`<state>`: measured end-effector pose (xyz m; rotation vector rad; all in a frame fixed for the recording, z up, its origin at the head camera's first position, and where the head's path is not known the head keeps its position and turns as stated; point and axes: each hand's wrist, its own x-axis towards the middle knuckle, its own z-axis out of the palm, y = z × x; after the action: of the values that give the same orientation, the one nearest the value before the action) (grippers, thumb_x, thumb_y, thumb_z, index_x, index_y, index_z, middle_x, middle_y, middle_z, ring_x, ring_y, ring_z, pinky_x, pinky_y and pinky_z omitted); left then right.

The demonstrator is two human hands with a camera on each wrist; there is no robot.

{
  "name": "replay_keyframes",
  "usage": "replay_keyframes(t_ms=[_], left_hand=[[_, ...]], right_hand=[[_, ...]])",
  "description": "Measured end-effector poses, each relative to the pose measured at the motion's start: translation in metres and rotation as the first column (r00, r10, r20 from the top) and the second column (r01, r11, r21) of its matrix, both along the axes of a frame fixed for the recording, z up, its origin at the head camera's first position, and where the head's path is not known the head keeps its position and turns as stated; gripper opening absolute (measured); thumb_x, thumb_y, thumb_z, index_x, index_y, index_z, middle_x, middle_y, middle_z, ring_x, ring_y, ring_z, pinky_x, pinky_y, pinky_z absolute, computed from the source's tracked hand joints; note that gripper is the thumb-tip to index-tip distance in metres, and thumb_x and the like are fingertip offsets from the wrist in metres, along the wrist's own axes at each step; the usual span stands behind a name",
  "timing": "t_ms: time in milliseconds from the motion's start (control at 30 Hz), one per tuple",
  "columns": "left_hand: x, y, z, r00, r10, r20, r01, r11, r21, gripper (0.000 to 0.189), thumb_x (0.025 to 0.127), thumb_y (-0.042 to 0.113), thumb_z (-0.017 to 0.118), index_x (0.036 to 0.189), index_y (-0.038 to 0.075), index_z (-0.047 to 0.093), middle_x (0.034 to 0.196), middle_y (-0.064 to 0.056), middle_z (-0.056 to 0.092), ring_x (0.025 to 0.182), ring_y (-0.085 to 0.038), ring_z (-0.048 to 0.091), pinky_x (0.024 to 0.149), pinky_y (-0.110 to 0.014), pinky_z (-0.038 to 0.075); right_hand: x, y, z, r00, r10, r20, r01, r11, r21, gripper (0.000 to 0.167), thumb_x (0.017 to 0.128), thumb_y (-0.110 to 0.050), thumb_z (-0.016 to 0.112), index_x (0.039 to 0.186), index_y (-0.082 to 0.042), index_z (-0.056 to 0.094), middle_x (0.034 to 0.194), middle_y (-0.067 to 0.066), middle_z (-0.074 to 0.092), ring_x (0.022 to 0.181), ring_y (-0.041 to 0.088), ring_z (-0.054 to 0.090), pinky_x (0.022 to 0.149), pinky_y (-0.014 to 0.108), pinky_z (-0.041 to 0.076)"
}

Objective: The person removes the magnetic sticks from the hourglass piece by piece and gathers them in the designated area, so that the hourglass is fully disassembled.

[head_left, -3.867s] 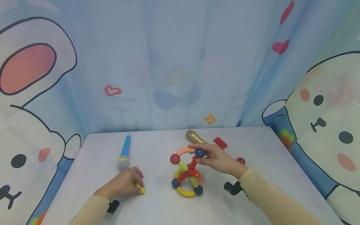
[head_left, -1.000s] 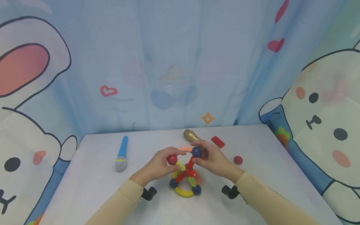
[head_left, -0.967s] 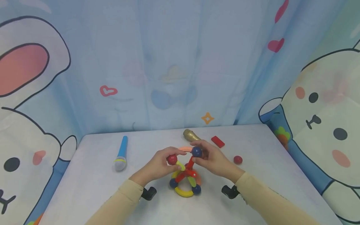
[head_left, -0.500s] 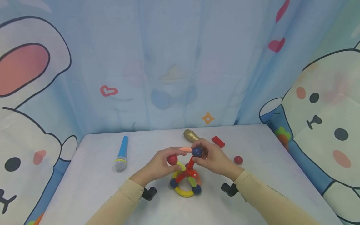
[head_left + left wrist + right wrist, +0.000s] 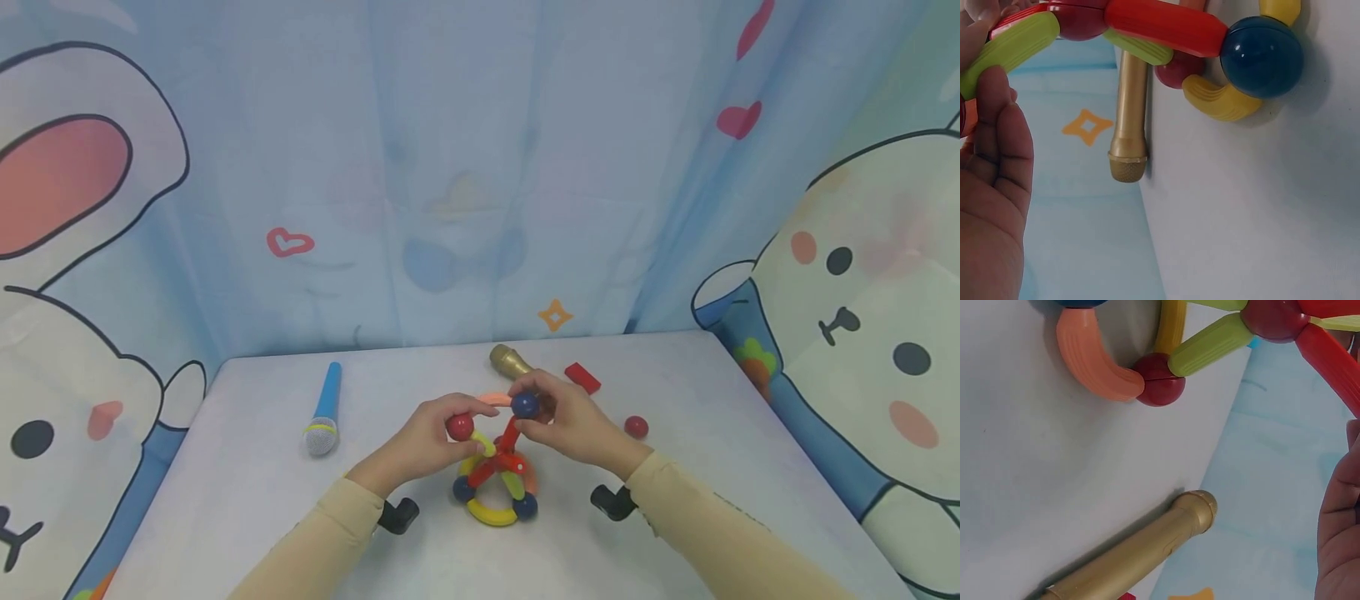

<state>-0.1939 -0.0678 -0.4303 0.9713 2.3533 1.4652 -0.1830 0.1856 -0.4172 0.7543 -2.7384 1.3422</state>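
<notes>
As the ball-and-rod model [image 5: 507,461] stands on the table [image 5: 262,433], its top salmon rod [image 5: 495,399] runs crosswise between the left hand [image 5: 426,435], pinching a red ball [image 5: 460,427], and the right hand [image 5: 568,422], gripping a navy ball [image 5: 525,406]; I judge neither hand nearer. Beyond lies a gold microphone [image 5: 509,362], with a red block [image 5: 582,377] and loose red ball [image 5: 636,427] rightward, a blue-handled microphone [image 5: 327,404] leftward. I can read no brand or label.

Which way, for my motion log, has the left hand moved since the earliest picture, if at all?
Yes: in the head view, the left hand moved right, away from the blue microphone, and forward.
</notes>
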Motion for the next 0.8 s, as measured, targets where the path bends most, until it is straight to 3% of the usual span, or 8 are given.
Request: replay_keyframes(t_ms=[333,800], left_hand=[[0.0007,0.0016,-0.0009,1.000,0.004,-0.010,-0.004,1.000,0.000,0.048,0.084,-0.001,0.077,0.125,0.022,0.067,0.127,0.008,0.061,0.120,-0.015,0.056,0.095,-0.027,0.049],[0.0011,0.0024,-0.0020,1.000,-0.013,-0.024,0.013,1.000,0.015,0.046,0.084,-0.002,0.077,0.126,0.016,0.067,0.128,0.006,0.060,0.122,-0.018,0.055,0.094,-0.025,0.050]], right_hand=[[-0.0012,0.0021,0.0036,1.000,0.025,0.000,-0.025,1.000,0.017,0.043,0.084,-0.005,0.078,0.117,-0.022,0.057,0.106,-0.006,0.062,0.086,0.015,0.062,0.074,0.031,0.057],[-0.0038,0.0027,0.0035,0.999,0.050,0.014,-0.050,0.999,0.005,0.041,0.084,-0.005,0.078,0.112,-0.021,0.053,0.103,-0.002,0.060,0.084,0.018,0.062,0.073,0.031,0.057]])
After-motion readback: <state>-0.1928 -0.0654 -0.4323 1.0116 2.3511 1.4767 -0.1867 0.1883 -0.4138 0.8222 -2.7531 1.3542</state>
